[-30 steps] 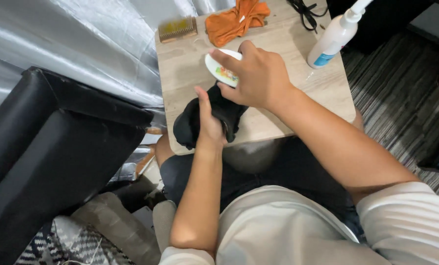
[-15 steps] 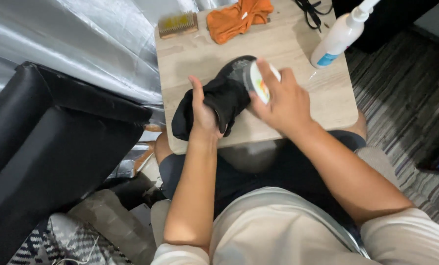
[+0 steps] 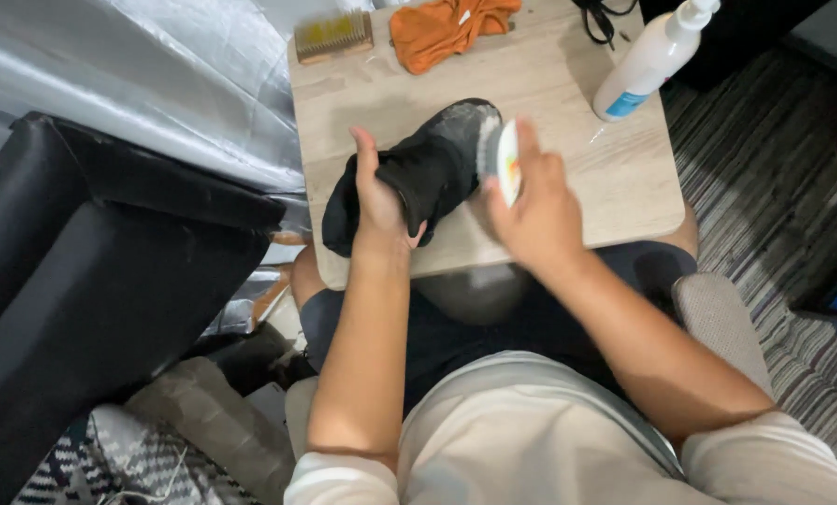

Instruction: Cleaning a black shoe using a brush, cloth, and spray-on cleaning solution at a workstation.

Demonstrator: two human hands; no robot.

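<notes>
A black shoe with a whitish, soapy toe lies tilted over the small wooden table. My left hand grips it around the heel and ankle end. My right hand holds a small brush with a white back, its bristles pressed against the shoe's toe side.
At the table's far edge lie a wooden bristle brush and an orange cloth. A white pump bottle stands at the far right, black cords beside it. A black chair stands at my left, a striped rug at right.
My right hand brought the small brush from the table's middle to the shoe's toe. My left hand raised and turned the shoe so its toe points up and right.
</notes>
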